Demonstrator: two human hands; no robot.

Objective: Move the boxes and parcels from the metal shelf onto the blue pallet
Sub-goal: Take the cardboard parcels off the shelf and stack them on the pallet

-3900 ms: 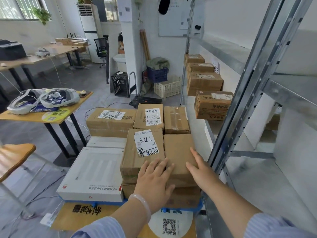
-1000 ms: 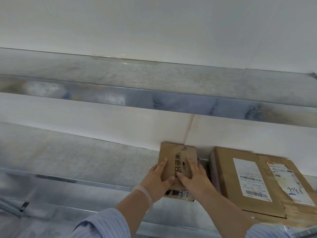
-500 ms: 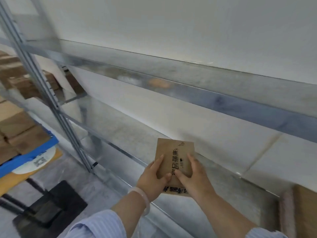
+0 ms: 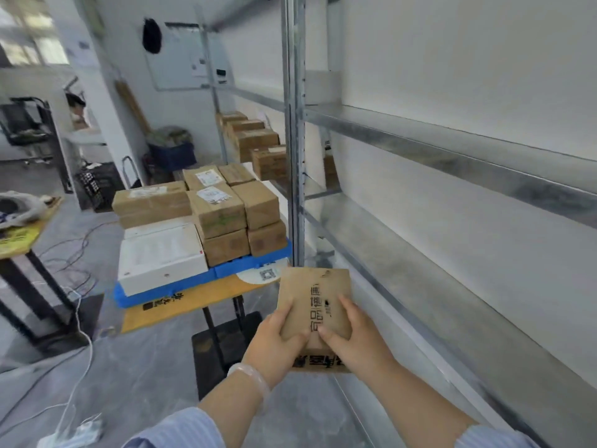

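A small brown cardboard box with black printed characters is held in front of me, off the shelf. My left hand grips its lower left side and my right hand grips its lower right side. Ahead to the left, the blue pallet rests on a small table and carries several brown boxes and a flat white box. The metal shelf runs along the wall on my right, its near tier bare. Several more brown boxes stand on the far section of the shelf.
A shelf upright post stands between the pallet and the near shelf. A table with bags is at the left. White cables and a black base plate lie on the grey floor. Crates and a person stand at the back.
My view has swung left from the shelf toward the pallet. The small box came off the shelf and travels in both hands, which keep the same grip.
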